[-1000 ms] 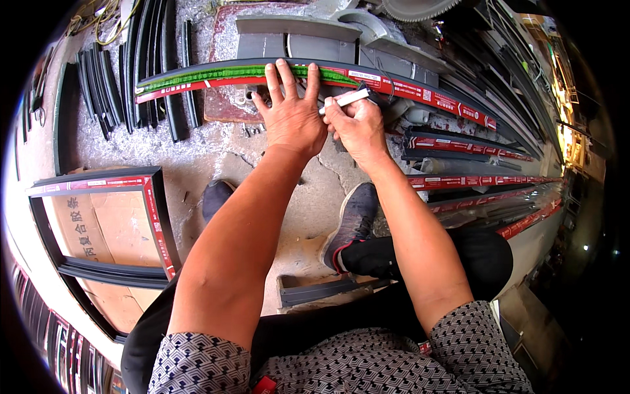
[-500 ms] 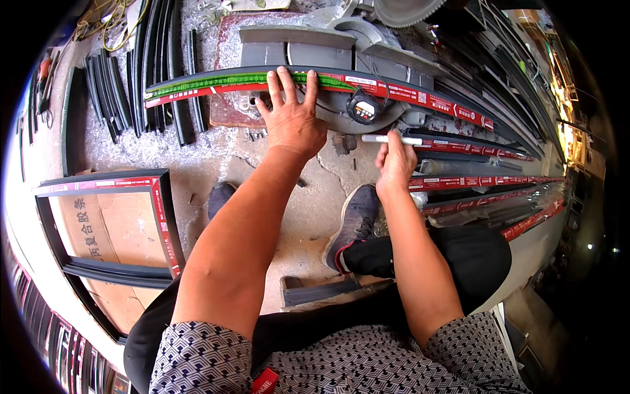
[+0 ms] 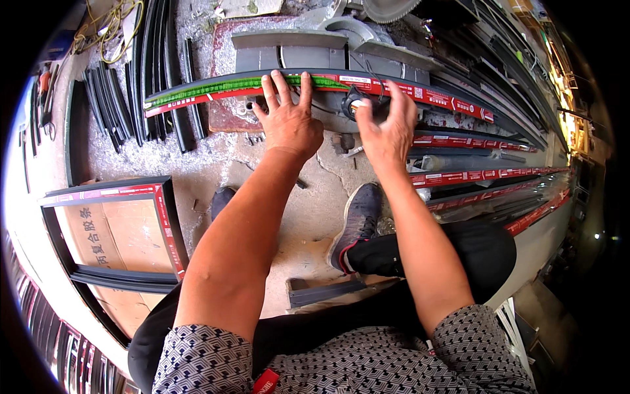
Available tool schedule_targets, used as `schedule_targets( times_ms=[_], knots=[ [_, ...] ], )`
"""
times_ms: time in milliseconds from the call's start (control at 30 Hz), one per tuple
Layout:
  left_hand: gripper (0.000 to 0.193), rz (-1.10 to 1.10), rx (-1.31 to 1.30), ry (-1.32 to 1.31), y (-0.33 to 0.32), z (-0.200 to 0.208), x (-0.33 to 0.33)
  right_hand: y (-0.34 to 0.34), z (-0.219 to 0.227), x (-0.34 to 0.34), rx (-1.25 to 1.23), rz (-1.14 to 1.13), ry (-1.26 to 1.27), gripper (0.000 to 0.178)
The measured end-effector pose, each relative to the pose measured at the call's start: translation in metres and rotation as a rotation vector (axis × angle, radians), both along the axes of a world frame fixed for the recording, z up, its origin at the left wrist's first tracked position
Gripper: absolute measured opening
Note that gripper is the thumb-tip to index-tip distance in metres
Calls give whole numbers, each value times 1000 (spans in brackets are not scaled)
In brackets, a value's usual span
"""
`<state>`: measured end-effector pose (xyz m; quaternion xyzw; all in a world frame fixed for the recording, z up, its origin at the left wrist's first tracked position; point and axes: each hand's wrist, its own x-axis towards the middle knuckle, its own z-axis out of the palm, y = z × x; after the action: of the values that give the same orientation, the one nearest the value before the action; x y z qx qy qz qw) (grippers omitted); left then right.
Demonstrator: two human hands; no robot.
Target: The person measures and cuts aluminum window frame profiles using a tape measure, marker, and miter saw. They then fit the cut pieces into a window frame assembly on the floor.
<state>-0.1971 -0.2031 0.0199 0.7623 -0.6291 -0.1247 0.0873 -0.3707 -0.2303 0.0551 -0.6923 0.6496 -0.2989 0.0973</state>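
My right grip [image 3: 387, 134] had just moved up to the tape case [image 3: 348, 98], by the near edge of the profile [image 3: 453, 103].
Its thumb and fingers stood wide, the case seemingly within reach; my left grip [image 3: 287, 125], fingers spread, rested over the blade [image 3: 243, 84] along the profile.

My left grip [image 3: 286, 127] hides a short stretch of the green tape [image 3: 197, 94], whose finest marks are too small for me to read. My right grip [image 3: 388, 131] covers part of the case [image 3: 348, 102]; whether I touch it, I cannot tell. My left forearm [image 3: 246, 217] hides most of my left shoe [image 3: 222, 199]. The far edge cuts off the saw blade [image 3: 392, 8].
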Motion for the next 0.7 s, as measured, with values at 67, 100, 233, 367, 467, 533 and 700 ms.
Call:
schedule_targets(
  times_ms=[67,100,233,367,467,533,700],
  knots=[
    [92,-1,7,-9,-1,1,-1,-10,1,9,7,148,186,57],
    [92,0,8,-11,-1,1,-3,-14,-3,10,68,200,258,55],
    [91,-18,33,-27,-2,8,-5,-19,-19,9,163,256,459,58],
    [89,-15,53,-50,-3,16,3,-29,-18,12,238,328,491,54],
    [83,-11,42,-61,-3,27,8,-31,-15,9,266,365,396,54],
    [80,-21,28,-67,-5,33,13,-29,-12,8,323,377,337,55],
    [46,-84,-32,-100,-18,79,39,-13,-5,2,347,506,222,53]
  ],
)
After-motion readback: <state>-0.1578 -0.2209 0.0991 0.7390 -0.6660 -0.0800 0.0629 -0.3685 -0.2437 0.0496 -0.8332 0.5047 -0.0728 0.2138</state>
